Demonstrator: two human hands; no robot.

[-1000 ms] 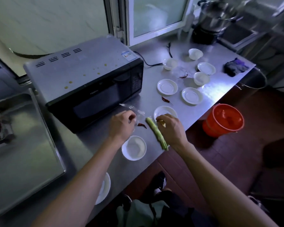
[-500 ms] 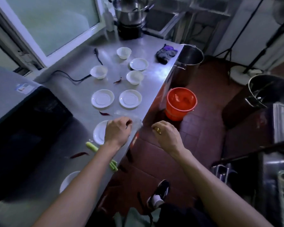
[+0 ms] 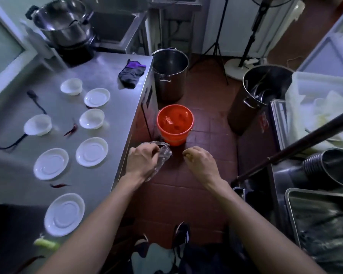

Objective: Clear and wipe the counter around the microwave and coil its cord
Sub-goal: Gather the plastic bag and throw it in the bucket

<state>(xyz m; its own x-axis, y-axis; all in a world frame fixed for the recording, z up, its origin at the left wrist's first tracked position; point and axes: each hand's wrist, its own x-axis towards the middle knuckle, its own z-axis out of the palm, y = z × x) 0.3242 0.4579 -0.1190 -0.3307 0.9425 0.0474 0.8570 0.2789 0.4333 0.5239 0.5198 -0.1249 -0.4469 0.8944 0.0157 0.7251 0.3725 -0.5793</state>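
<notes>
My left hand is shut on a crumpled clear plastic wrapper, held past the steel counter's edge, just short of the orange bucket on the floor. My right hand is beside it over the floor, fingers curled around a small yellowish scrap. Several white saucers, among them one near the front, and small bowls stand on the counter, with dried red chillies between them. The black cord runs along the counter's left side. A dark cloth lies at the far corner. The microwave is out of view.
A green vegetable stalk lies at the counter's near edge. Tall steel pots stand on the floor behind the bucket and to the right. A stockpot sits on a burner at the back. Trays and a rack crowd the right side.
My view has swung right, away from the microwave. Both hands have moved off the counter toward the orange bucket, the left carrying the plastic wrapper. The green stalk stays on the counter.
</notes>
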